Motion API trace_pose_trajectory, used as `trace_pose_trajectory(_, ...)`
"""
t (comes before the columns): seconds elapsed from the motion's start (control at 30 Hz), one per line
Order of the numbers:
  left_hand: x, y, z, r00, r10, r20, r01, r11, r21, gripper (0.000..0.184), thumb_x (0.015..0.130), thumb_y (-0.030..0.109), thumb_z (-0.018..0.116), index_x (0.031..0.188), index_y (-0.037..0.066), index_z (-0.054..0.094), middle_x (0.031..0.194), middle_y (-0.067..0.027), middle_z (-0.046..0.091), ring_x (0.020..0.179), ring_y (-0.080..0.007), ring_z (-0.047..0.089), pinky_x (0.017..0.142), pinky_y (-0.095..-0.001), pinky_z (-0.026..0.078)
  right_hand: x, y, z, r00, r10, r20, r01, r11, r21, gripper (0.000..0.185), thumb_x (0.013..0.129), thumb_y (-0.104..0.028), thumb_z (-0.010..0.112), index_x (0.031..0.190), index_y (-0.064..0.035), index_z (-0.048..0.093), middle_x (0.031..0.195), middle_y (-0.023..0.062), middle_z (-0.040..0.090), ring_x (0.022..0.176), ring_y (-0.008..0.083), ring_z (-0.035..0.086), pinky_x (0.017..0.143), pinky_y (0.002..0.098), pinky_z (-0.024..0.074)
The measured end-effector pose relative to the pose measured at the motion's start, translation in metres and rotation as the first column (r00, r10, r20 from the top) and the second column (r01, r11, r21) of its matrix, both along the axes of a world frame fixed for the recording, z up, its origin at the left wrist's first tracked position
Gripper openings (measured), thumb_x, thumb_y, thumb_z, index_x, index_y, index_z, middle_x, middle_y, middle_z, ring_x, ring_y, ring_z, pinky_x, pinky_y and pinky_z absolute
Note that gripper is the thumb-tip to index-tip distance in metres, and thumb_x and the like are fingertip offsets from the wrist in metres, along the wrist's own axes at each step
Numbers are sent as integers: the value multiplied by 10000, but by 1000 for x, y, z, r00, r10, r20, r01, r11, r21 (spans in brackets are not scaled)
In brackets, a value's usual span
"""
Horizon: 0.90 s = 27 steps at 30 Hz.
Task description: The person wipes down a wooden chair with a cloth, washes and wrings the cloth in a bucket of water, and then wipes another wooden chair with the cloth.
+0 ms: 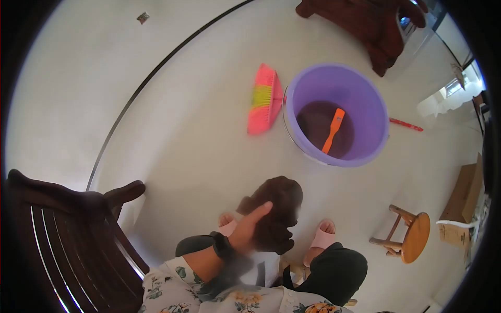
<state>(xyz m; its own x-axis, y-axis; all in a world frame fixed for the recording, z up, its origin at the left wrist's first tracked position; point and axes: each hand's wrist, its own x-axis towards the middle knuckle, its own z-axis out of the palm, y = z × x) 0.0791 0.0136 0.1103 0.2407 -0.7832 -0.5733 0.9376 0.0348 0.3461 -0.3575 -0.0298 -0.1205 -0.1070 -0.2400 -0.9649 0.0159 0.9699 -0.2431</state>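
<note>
My left hand (250,229), with a dark band at the wrist, is closed on a dark brown lumpy bundle (279,203). The bundle looks soft, but its exact kind is unclear. My thumb lies across its near side, and the other fingers are hidden behind it. It is held above the floor, between my feet in pink slippers (324,240). My right hand does not show. Beyond the bundle stands a purple bucket (368,94) with dark, murky water (313,122) in it. An orange flat-handled tool (334,130) leans inside, its lower end hidden by the water.
A pink and yellow broom head (265,99) lies left of the bucket; its red handle (407,124) shows on the other side. A dark wooden chair (68,224) is at left, wooden furniture (360,26) at the back, a small stool (416,237) and a cardboard box (459,203) at right.
</note>
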Motion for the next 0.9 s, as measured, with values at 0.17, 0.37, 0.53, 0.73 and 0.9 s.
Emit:
trace_pose_trajectory(0.17,10,-32,-29,964,-22,-266,74,980,187,524,886,460,511,1220,62,443,1028,-97,543,832,-215,548,745,-357,464,6,12,18,978,-173,-117,170,985,-37,248,889,-342,506,902,-98,548,758,24,570,632,146,554,547,285,457)
trace_pose_trajectory(0.37,-6,-25,-67,927,-32,-374,139,955,261,468,887,274,586,1264,43,431,1130,-169,571,975,-298,608,801,-461,540,-27,24,77,918,-280,-282,260,960,-109,217,874,-319,533,861,-102,541,720,16,558,601,138,542,521,285,450)
trace_pose_trajectory(0.53,-52,56,-141,971,-137,-196,223,817,532,471,869,295,611,1218,14,467,1042,-133,600,896,-262,619,759,-403,538,-51,38,137,855,-351,-381,309,936,-170,199,862,-299,555,826,-105,535,687,9,547,576,132,532,500,285,443)
trace_pose_trajectory(0.73,-20,59,-44,961,-123,-249,227,864,449,423,876,248,614,1217,28,494,1025,-115,619,878,-232,634,739,-355,535,-66,34,206,815,-360,-454,278,931,-238,186,848,-276,582,785,-109,528,648,1,535,545,124,521,474,286,436)
trace_pose_trajectory(0.9,8,62,22,990,-141,-13,126,832,540,420,878,248,610,1214,25,490,1035,-113,619,924,-223,623,817,-344,514,-70,5,269,913,-175,-370,121,979,-163,159,815,-228,610,762,-105,523,603,-4,505,510,124,506,444,282,421)
